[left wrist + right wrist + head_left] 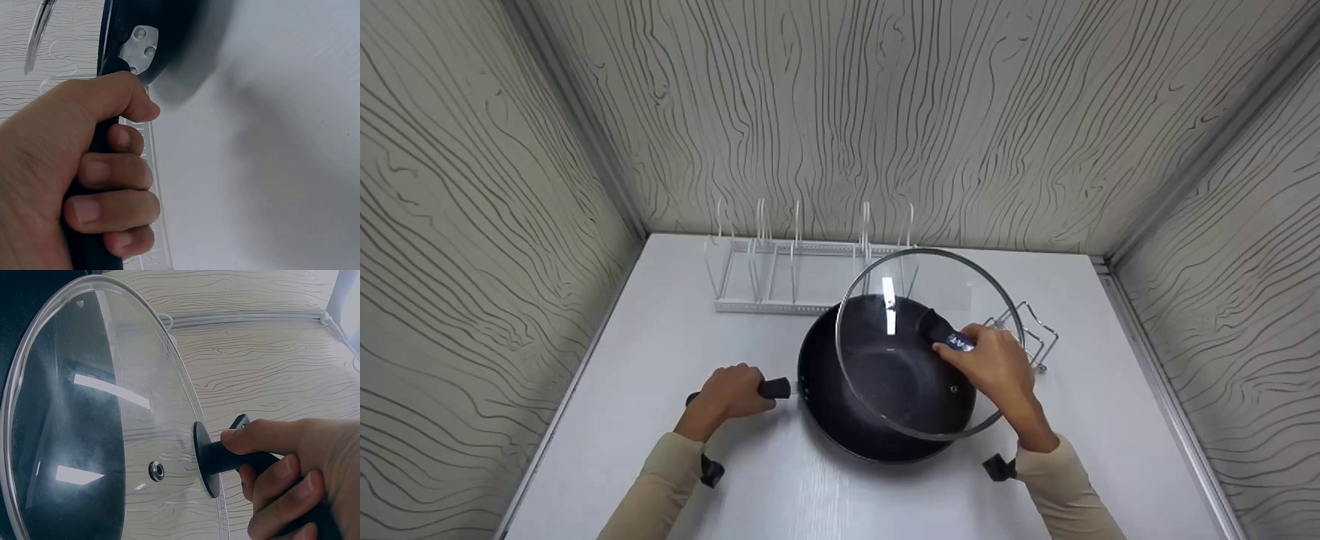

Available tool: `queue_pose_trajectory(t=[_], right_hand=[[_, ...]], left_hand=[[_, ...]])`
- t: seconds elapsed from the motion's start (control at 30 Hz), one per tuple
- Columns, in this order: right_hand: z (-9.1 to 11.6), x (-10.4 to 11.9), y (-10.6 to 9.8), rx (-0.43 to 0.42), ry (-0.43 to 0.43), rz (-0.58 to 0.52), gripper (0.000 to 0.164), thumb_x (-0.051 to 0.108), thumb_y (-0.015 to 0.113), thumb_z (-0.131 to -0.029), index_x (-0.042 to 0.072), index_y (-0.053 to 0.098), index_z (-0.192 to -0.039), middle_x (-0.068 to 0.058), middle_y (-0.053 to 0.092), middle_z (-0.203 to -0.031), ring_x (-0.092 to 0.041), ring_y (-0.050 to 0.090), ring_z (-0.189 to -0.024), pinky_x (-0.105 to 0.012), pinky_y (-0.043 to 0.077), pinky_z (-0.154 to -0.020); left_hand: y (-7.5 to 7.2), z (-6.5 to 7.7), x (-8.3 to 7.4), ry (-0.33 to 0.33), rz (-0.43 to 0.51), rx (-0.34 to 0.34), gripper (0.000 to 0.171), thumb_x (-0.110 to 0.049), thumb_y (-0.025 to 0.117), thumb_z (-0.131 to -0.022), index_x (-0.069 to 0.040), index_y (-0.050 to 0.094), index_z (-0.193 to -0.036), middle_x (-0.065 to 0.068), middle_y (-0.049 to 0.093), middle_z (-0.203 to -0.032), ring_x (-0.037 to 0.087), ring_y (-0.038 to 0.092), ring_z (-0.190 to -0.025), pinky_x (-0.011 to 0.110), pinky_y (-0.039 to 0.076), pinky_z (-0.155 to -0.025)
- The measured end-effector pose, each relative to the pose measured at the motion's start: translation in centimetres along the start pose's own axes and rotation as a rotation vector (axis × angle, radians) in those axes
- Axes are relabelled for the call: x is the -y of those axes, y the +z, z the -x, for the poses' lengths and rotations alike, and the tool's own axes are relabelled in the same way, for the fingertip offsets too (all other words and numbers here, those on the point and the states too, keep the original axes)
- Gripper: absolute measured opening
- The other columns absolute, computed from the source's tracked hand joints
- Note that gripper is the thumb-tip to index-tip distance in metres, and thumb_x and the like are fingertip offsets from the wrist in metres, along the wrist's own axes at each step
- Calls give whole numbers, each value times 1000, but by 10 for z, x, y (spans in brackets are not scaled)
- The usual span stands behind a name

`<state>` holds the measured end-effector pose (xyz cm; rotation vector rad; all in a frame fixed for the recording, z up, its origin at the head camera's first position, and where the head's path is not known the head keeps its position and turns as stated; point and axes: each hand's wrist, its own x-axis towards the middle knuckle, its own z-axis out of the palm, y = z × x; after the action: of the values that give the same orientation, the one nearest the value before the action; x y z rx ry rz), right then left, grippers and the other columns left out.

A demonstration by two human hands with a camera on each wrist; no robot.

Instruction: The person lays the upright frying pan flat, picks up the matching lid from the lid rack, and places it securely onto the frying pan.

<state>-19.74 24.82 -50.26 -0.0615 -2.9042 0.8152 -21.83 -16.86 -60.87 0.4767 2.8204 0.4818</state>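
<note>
A dark, deep frying pan [819, 379] is in the middle of the head view, over the white table. My left hand [735, 390] grips its black handle [775, 388], fingers wrapped around it; the left wrist view shows the riveted bracket [140, 49] just past the thumb. With my right hand [994, 364] I hold a round glass lid [896, 375] by its black handle [943, 331]. The lid is tilted and overlaps the pan's right side in the head view. A metal rim circles the glass, and a small steam vent [157, 471] shows in the right wrist view.
Behind the pan, a white wire rack [769, 307] with upright dividers stands near the back wall. A small chrome wire stand [1046, 339] sits right of the lid, partly hidden by it and my right hand. Wood-grain panels [840, 112] enclose the white table [660, 315] at the back and sides.
</note>
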Motion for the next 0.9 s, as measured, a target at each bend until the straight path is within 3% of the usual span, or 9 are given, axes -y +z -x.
queue_pose_trajectory(t=[0.4, 0.9], right_hand=[[0, 7, 5, 47, -5, -4, 48, 49, 84, -86, 4, 80, -103, -10, 75, -88, -21, 59, -71, -31, 41, -57], [1, 12, 12, 89, 4, -31, 48, 47, 85, -86, 4, 80, -108, -13, 79, -97, -18, 60, -68, -30, 44, -56]], left_hand=[[3, 0, 2, 7, -3, -15, 26, -31, 80, -82, -9, 70, -74, -1, 59, -65, 17, 47, -59, 36, 41, -57], [3, 0, 3, 37, 21, -31, 23, -29, 76, -79, -10, 66, -69, -3, 53, -62, 15, 42, -57, 33, 36, -55]])
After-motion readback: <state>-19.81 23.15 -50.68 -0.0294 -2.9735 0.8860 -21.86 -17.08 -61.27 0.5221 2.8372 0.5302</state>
